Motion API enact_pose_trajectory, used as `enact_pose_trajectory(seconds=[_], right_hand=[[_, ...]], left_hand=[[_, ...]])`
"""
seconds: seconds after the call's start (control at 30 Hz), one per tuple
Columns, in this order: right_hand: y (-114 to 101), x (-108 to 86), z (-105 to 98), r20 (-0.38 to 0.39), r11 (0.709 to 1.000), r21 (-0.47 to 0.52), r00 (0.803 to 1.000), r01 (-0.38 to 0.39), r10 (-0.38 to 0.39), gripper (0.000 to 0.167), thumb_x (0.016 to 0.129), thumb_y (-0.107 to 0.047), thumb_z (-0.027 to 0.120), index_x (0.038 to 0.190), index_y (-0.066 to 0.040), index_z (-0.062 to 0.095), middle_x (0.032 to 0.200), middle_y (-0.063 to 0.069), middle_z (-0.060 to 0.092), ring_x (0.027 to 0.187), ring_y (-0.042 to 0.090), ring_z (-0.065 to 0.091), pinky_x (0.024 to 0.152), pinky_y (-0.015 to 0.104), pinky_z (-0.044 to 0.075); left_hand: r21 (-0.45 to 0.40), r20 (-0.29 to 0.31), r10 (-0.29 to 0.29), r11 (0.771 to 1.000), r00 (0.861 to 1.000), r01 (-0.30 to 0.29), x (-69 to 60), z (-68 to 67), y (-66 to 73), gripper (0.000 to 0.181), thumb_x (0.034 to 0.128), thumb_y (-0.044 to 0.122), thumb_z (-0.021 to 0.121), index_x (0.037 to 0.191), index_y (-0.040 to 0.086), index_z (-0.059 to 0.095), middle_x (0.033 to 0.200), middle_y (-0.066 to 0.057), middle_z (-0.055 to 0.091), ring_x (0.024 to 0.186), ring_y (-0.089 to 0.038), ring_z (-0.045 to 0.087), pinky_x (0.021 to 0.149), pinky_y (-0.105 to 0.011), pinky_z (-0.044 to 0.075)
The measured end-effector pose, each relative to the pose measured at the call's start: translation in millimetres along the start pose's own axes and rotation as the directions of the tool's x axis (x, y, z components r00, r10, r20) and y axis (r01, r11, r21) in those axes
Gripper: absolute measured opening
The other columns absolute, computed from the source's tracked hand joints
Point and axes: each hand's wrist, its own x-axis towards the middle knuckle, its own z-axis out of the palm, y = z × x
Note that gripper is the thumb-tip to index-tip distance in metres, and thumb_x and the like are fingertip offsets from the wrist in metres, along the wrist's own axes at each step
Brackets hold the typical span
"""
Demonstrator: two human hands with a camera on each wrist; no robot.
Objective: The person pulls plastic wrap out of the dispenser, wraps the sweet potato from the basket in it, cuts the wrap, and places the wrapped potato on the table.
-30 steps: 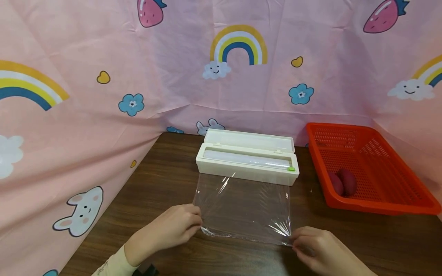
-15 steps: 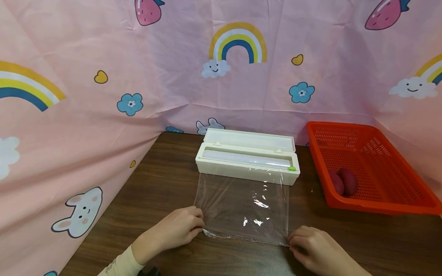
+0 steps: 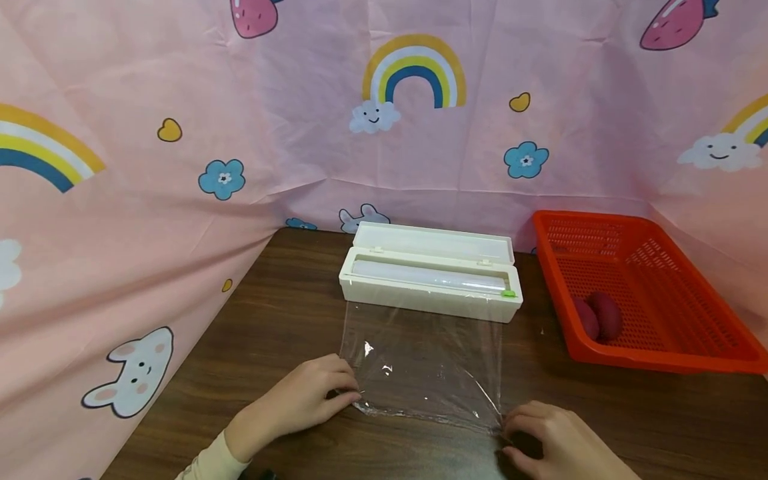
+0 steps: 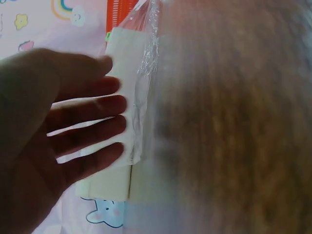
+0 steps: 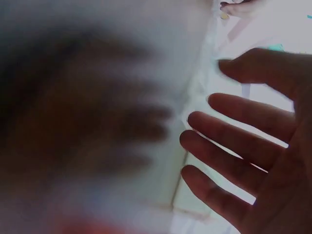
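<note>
A sheet of clear cling film [image 3: 426, 367] runs from the white dispenser box [image 3: 429, 300] toward the front of the table. At its front left corner is my left hand [image 3: 312, 393], with thumb and fingers parted; in the left wrist view its fingers [image 4: 105, 105] are extended beside the film's crumpled edge. My right hand [image 3: 549, 433] is at the front right corner, thumb spread away from the fingers, which stand apart in the right wrist view. The box lid [image 3: 435, 241] is raised, and a film roll [image 3: 429, 275] lies inside. A green slider [image 3: 508, 293] sits at its right end.
To the right stands a red-orange plastic basket [image 3: 660, 363] with two dark red oval items [image 3: 606, 317] in it. A pink patterned cloth [image 3: 300, 120] hangs behind and at the sides of the dark wooden table [image 3: 282, 320].
Both hands were pinching the film's front corners; their thumbs have since moved away from the fingers. The left hand has shifted slightly right. Reflections on the film have changed.
</note>
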Motion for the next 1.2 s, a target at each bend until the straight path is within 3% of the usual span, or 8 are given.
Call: enact_pose_trajectory(seconds=[0.13,0.27,0.43,0.53,0.67,0.83,0.97,1.2], right_hand=[[4.0,-1.7,-15.0,-0.188,0.999,-0.021,0.982,-0.026,0.022,0.025,0.08,-0.019,0.086,0.093,-0.033,0.07,0.092,-0.025,0.063,0.081,-0.008,0.059,0.069,0.014,0.05],[16.1,1.3,-40.3,-0.405,0.997,-0.035,0.913,-0.065,0.045,0.039,0.071,0.002,0.086,0.089,-0.029,0.071,0.083,-0.021,0.066,0.075,-0.009,0.058,0.068,0.008,0.045],[43.4,5.4,-84.0,-0.512,0.957,0.041,0.816,-0.289,0.268,0.02,0.08,-0.004,0.084,0.093,-0.018,0.077,0.073,-0.012,0.068,0.052,-0.007,0.043,0.048,0.015,0.037],[68.4,7.1,-112.7,-0.469,0.886,0.111,0.762,-0.45,0.446,0.013,0.092,-0.019,0.076,0.102,-0.011,0.077,0.069,-0.012,0.066,0.045,0.0,0.034,0.041,0.024,0.031],[105.9,11.4,-142.6,-0.333,0.816,0.075,0.757,-0.573,0.562,0.029,0.097,-0.03,0.069,0.111,-0.004,0.074,0.085,0.005,0.075,0.058,-0.001,0.049,0.048,0.027,0.039],[139.9,20.6,-158.9,-0.126,0.801,-0.023,0.796,-0.599,0.592,0.048,0.094,-0.032,0.071,0.119,0.009,0.065,0.099,0.022,0.074,0.081,0.021,0.068,0.061,0.031,0.05],[156.2,28.1,-162.7,0.005,0.783,-0.044,0.784,-0.621,0.621,0.059,0.095,-0.038,0.07,0.123,0.013,0.061,0.107,0.03,0.07,0.091,0.037,0.067,0.065,0.039,0.055],[175.5,38.6,-162.8,0.135,0.766,-0.049,0.755,-0.641,0.641,0.071,0.096,-0.044,0.067,0.13,0.017,0.054,0.119,0.037,0.062,0.086,0.031,0.066,0.067,0.039,0.057]], left_hand=[[-0.019,-0.086,0.038,0.999,0.996,-0.04,3.0,-0.3,-7.1,0.003,0.0901,0.019,0.078,0.091,0.017,0.078,0.099,0.012,0.069,0.091,-0.002,0.062,0.079,-0.014,0.052],[-0.011,-0.088,0.035,0.999,0.995,-0.036,4.1,1.3,-13.6,0.013,0.084,0.016,0.084,0.096,0.015,0.078,0.106,0.008,0.07,0.099,-0.007,0.064,0.084,-0.022,0.055],[0.001,-0.027,-0.017,1.0,1.0,0.017,3.0,5.5,-19.0,0.017,0.0854,0.018,0.082,0.102,0.015,0.08,0.113,0.006,0.072,0.106,-0.011,0.065,0.087,-0.03,0.057],[0.017,0.014,-0.051,0.999,0.999,0.051,0.3,7.6,-20.0,0.02,0.0876,0.02,0.08,0.107,0.015,0.079,0.117,0.004,0.072,0.109,-0.013,0.065,0.089,-0.034,0.057],[0.04,0.043,-0.085,0.996,0.995,0.083,-4.3,9.8,-19.0,0.023,0.088,0.024,0.08,0.11,0.015,0.079,0.12,0.003,0.072,0.111,-0.014,0.064,0.091,-0.037,0.056],[0.048,0.036,-0.096,0.994,0.995,0.094,-6.6,10.4,-18.4,0.024,0.0871,0.026,0.08,0.109,0.017,0.079,0.121,0.004,0.071,0.112,-0.013,0.064,0.092,-0.037,0.056],[0.049,0.018,-0.086,0.995,0.996,0.085,-7.2,10.7,-19.5,0.023,0.0862,0.026,0.081,0.108,0.017,0.08,0.121,0.004,0.071,0.111,-0.012,0.064,0.091,-0.037,0.056],[0.047,0.014,-0.082,0.996,0.997,0.081,-7.1,12.8,-19.2,0.021,0.0863,0.027,0.081,0.106,0.018,0.08,0.121,0.005,0.071,0.111,-0.012,0.064,0.091,-0.037,0.056]])
